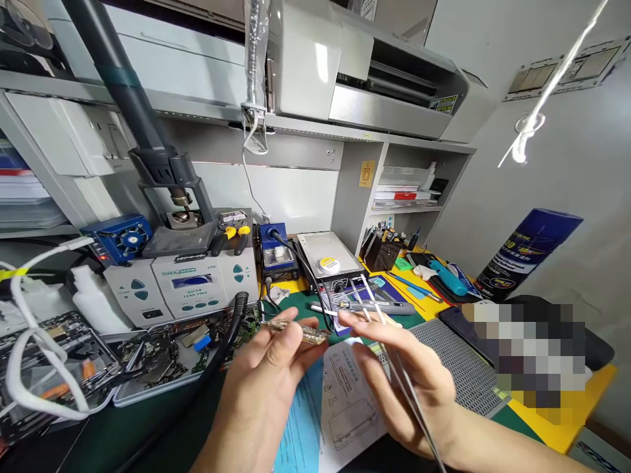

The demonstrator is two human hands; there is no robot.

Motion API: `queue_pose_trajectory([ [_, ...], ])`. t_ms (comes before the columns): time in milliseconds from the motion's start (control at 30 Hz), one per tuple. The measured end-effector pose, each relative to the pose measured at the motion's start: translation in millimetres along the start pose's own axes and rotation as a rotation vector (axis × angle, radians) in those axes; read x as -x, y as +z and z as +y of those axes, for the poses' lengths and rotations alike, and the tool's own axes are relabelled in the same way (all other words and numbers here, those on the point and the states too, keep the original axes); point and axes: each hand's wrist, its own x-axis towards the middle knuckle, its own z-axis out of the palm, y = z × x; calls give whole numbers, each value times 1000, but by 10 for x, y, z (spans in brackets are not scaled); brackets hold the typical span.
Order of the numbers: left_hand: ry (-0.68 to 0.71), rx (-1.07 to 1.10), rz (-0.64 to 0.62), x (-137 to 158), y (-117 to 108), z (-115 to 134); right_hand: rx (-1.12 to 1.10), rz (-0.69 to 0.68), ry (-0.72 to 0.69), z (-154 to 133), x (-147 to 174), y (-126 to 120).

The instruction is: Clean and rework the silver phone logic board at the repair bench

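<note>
My left hand (261,374) pinches a small, thin, metallic-looking circuit board (310,334) between thumb and fingers, its edge tilted toward me. To its right, my right hand (419,381) holds a pair of metal tweezers (424,430) between thumb and fingers. Their tips point up and away, apart from the board. Beneath both hands lie a white printed sheet (345,401) with a line drawing and a blue sheet (300,420). A grey pen-shaped tool (394,307) rests behind the right hand.
A hot-air station (185,286) stands at left, its black hose (217,358) crossing a tray (148,391) of scrap boards. Behind are a blue soldering station (279,259) and a flat heating plate (325,253). At right are a grey mat (456,368), phone (463,332) and spray can (522,253).
</note>
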Motion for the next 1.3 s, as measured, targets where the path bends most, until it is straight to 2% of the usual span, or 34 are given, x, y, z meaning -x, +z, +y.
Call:
queue_pose_trajectory([
  [67, 136, -153, 154, 8, 11, 3, -4, 76, 38, -64, 29, -3],
  [167, 231, -299, 271, 7, 0, -24, 55, 106, 19, -181, 2, -56],
  [267, 266, -332, 331, 5, -16, -53, 100, -23, -116, -237, -52, -153],
  [367, 282, -366, 381, 13, -15, -60, 56, -139, -148, -215, -44, -212],
  [600, 308, -463, 442, 28, -11, -78, -135, -119, -85, -209, -34, -192],
  [700, 300, -488, 451, 43, 5, -87, -154, -77, -66, -241, -64, -154],
  [767, 288, -499, 455, 62, 25, -85, -175, 5, -48, -242, -43, -71],
  [900, 285, -528, 465, 93, 61, -77, -229, 333, -35, -188, 84, 193],
  [1000, 273, -535, 476, 94, 57, -82, -233, 405, -40, -148, 141, 297],
  [1067, 271, -549, 477, 90, 45, -93, -239, 424, -38, -146, 124, 254],
  [1133, 275, -569, 472, 89, 39, -106, -241, 345, -31, -168, 68, 140],
  [1167, 274, -572, 470, 91, 40, -112, -238, 255, -23, -185, 35, 76],
  [1233, 274, -567, 470, 97, 46, -123, -203, -23, -14, -215, -16, -6],
  [1267, 272, -561, 471, 100, 50, -126, -192, -65, -9, -224, -26, -9],
  [1300, 268, -555, 472, 103, 53, -127, -192, 25, 13, -226, -23, 17],
])
